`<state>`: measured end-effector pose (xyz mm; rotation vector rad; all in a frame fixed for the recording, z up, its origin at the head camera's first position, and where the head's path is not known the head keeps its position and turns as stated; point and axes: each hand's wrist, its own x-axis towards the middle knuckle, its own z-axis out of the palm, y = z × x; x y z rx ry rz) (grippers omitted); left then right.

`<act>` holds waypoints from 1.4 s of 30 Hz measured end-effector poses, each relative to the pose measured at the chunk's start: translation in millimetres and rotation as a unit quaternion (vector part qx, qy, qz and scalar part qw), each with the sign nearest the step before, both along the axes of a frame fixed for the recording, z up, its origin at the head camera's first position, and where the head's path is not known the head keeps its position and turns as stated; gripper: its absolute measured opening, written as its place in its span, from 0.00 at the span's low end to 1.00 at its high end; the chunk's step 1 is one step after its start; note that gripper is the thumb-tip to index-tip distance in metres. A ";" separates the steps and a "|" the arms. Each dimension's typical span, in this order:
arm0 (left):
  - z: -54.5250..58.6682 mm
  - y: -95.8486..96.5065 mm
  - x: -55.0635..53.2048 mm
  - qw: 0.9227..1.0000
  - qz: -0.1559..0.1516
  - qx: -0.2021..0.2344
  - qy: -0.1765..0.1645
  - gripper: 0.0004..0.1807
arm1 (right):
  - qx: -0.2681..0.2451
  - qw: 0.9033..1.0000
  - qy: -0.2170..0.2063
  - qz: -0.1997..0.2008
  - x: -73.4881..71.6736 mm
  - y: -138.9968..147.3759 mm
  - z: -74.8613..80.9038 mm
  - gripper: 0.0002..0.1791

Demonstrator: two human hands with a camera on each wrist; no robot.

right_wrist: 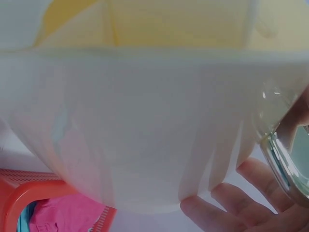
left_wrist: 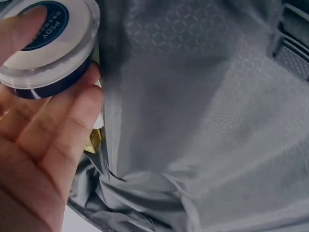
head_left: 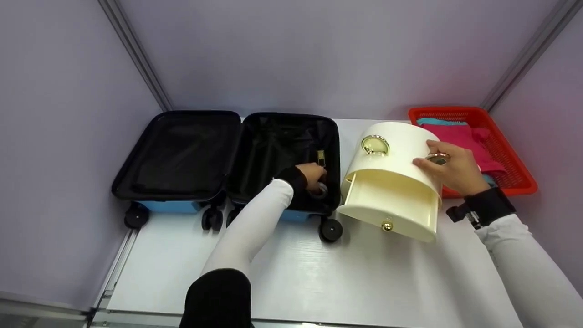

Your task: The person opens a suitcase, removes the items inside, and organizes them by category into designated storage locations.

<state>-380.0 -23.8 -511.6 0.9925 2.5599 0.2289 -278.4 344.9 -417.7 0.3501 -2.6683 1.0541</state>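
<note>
Inside the right half of the suitcase (head_left: 273,150), my left hand (head_left: 312,176) grips a small round jar (left_wrist: 48,63) with a clear lid and a blue label. A gold-capped item (head_left: 321,158) lies just beyond the fingers; part of it is hidden behind them in the left wrist view. My right hand (head_left: 455,168) holds the cream cosmetics box (head_left: 401,141) at its right gold-rimmed handle (head_left: 438,158), thumb and fingertips against the curved wall. Below, the box's drawer (head_left: 387,200) with a gold knob is pulled out toward me.
The suitcase's other half (head_left: 182,155) lies spread out at left, its black wheels (head_left: 330,230) toward the front. A red basket (head_left: 514,159) with pink and blue cloth (head_left: 464,141) stands behind the box at right. Walls close in the white table (head_left: 309,273) at back and sides.
</note>
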 end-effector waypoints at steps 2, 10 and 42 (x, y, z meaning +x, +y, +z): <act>8.1 -2.9 -0.7 1.000 0.011 0.006 0.008 0.15 | 0.000 1.000 -0.004 -0.003 0.1 0.3 0.1 0.19; 52.8 -8.2 -3.8 0.995 0.035 0.084 0.030 0.14 | 0.006 1.000 0.000 -0.001 0.0 2.1 0.2 0.19; 131.6 101.8 72.9 0.966 -0.184 0.179 -0.010 0.13 | 0.004 1.000 0.007 -0.005 2.7 1.1 1.5 0.18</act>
